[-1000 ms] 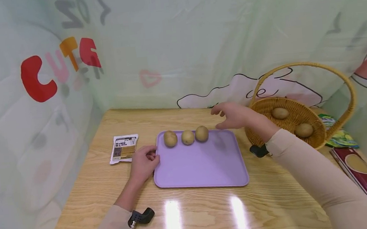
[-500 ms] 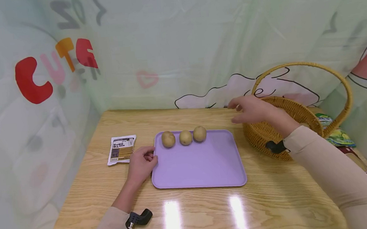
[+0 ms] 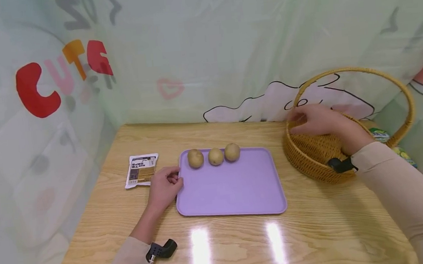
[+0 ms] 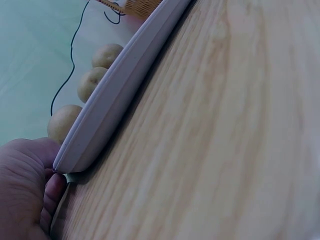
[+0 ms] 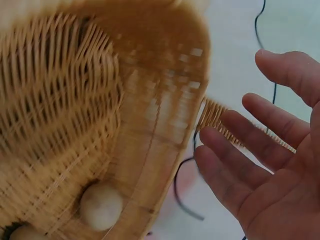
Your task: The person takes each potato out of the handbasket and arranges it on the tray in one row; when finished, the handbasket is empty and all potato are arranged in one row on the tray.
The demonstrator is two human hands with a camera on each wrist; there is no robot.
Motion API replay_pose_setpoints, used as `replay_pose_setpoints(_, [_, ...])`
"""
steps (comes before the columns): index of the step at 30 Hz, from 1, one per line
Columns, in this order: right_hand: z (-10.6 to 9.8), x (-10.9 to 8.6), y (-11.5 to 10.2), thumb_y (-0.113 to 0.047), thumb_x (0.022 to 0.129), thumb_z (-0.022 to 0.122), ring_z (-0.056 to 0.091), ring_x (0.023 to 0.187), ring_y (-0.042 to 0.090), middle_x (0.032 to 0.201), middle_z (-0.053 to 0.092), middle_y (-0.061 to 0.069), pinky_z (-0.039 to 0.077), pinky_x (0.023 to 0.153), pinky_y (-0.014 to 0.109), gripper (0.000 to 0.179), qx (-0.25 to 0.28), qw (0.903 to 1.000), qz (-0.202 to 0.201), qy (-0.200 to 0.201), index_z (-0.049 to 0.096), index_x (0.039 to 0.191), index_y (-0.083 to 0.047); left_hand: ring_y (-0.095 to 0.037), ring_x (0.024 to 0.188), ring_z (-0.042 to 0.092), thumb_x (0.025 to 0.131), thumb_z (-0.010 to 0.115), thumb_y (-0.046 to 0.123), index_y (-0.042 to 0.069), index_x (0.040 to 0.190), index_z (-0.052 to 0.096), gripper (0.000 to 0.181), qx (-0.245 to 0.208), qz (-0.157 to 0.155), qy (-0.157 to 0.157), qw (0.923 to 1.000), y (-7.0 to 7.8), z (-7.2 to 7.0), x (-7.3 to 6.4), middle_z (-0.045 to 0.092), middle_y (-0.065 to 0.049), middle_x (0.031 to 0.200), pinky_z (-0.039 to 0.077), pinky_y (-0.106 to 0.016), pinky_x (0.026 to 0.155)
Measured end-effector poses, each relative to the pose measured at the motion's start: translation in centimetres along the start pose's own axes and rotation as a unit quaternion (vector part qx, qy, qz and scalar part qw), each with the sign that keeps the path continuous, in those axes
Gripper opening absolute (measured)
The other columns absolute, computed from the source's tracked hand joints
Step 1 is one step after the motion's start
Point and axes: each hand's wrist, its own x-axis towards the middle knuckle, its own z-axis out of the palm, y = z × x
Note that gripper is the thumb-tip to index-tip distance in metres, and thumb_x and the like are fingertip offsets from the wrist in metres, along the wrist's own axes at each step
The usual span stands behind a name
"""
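My left hand (image 3: 163, 189) grips the left edge of the purple tray (image 3: 232, 193). In the left wrist view its thumb lies at the tray's rim, with fingers curled beneath. Three round tan potatoes (image 3: 215, 157) sit in a row along the tray's far side. My right hand (image 3: 318, 119) is over the wicker basket (image 3: 306, 163) and holds nothing. Its fingers are spread and relaxed in the right wrist view. Inside the basket lies a potato (image 5: 101, 206); a second round thing (image 5: 27, 233) shows partly at the bottom edge.
A tall arched handle (image 3: 361, 70) rises over the basket. Left of the tray lies a small white and brown packet (image 3: 141, 171). Behind the basket, a green package (image 3: 379, 135) is partly hidden. Printed curtains (image 3: 189, 46) stand behind the wooden table (image 3: 240, 247).
My right hand has moved right, from above the tray's far right corner to over the basket. The left hand stays at the tray's edge, and the potatoes on the tray keep their places.
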Motion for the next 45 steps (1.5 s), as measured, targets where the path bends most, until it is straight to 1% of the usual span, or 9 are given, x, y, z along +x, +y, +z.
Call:
replay_pose_setpoints(6, [-0.6,-0.4,3.4,-0.042,0.088,0.07,0.055,0.112,0.04,0.123,0.059,0.023,0.047,0.089,0.056,0.065,0.006,0.9989,0.046,-0.011,0.052,0.133,0.002,-0.014,0.067,0.06,0.074,0.071,-0.004,-0.005,0.1,0.072,0.026,-0.002,0.007,-0.004,1.0,-0.2,0.1,0.1,0.065,-0.007,0.079,0.053,-0.021,0.059])
replay_pose_setpoints(9, [-0.8,-0.6,4.7,-0.041,0.089,0.069,0.054,0.111,0.042,0.124,0.057,0.027,0.046,0.088,0.058,0.064,0.005,0.9979,0.063,-0.012,0.053,0.131,0.005,-0.014,0.066,0.06,0.074,0.071,-0.005,-0.006,0.1,0.072,0.026,-0.004,0.009,-0.003,0.9999,-0.2,0.2,0.2,0.064,-0.008,0.079,0.053,-0.021,0.058])
replay_pose_setpoints(14, [-0.6,-0.6,6.3,-0.03,0.088,0.07,0.051,0.111,0.044,0.126,0.054,0.03,0.045,0.086,0.061,0.056,0.009,0.9958,0.09,-0.015,0.054,0.128,0.006,-0.015,0.066,0.06,0.073,0.071,-0.005,-0.006,0.099,0.072,0.027,-0.006,0.005,0.0,1.0,-0.2,0.1,0.0,0.065,-0.009,0.078,0.053,-0.02,0.058])
replay_pose_setpoints(19, [-0.5,-0.5,7.8,-0.024,0.088,0.07,0.052,0.109,0.046,0.124,0.055,0.031,0.044,0.085,0.063,0.055,-0.01,0.996,0.087,-0.019,0.052,0.13,0.006,-0.014,0.066,0.06,0.073,0.071,-0.005,-0.005,0.1,0.072,0.027,-0.002,0.001,0.002,1.0,-0.1,0.0,0.0,0.065,-0.009,0.079,0.052,-0.02,0.058])
replay_pose_setpoints(25, [-0.1,-0.9,9.6,-0.045,0.087,0.069,0.055,0.105,0.044,0.12,0.058,0.027,0.044,0.085,0.063,0.062,-0.025,0.9941,0.104,-0.015,0.056,0.126,0.002,-0.014,0.067,0.06,0.073,0.071,-0.006,-0.006,0.101,0.072,0.027,-0.006,-0.001,0.0,1.0,0.0,0.2,0.2,0.065,-0.009,0.081,0.053,-0.02,0.059])
replay_pose_setpoints(28, [0.2,-0.8,10.1,-0.051,0.088,0.065,0.054,0.105,0.044,0.12,0.058,0.028,0.043,0.086,0.064,0.065,-0.041,0.9928,0.11,-0.024,0.059,0.125,0.003,-0.014,0.067,0.06,0.073,0.071,-0.007,-0.006,0.1,0.072,0.027,-0.007,0.003,0.002,1.0,0.0,0.1,0.2,0.064,-0.009,0.081,0.053,-0.02,0.059])
replay_pose_setpoints(35, [0.7,-0.4,11.0,-0.05,0.09,0.062,0.055,0.101,0.046,0.119,0.058,0.03,0.043,0.083,0.066,0.063,-0.066,0.9917,0.106,-0.031,0.061,0.124,0.003,-0.014,0.066,0.06,0.073,0.072,-0.007,-0.006,0.099,0.072,0.026,-0.008,0.009,0.003,0.9999,-0.1,0.1,0.2,0.064,-0.009,0.08,0.053,-0.019,0.058])
replay_pose_setpoints(39, [1.2,-0.3,11.6,-0.051,0.088,0.065,0.054,0.1,0.045,0.118,0.056,0.03,0.043,0.084,0.066,0.066,-0.04,0.992,0.115,-0.034,0.059,0.124,0.004,-0.014,0.066,0.06,0.073,0.072,-0.006,-0.005,0.099,0.072,0.026,-0.006,0.008,0.001,0.9999,-0.2,0.1,0.3,0.064,-0.009,0.079,0.052,-0.018,0.058])
replay_pose_setpoints(45, [1.8,-0.3,12.0,-0.044,0.087,0.069,0.053,0.101,0.047,0.117,0.054,0.032,0.044,0.084,0.065,0.067,-0.002,0.9897,0.128,-0.064,0.053,0.127,0.007,-0.014,0.066,0.06,0.073,0.072,-0.006,-0.006,0.099,0.072,0.026,-0.006,0.005,0.001,1.0,-0.1,0.0,0.3,0.064,-0.008,0.078,0.052,-0.018,0.058])
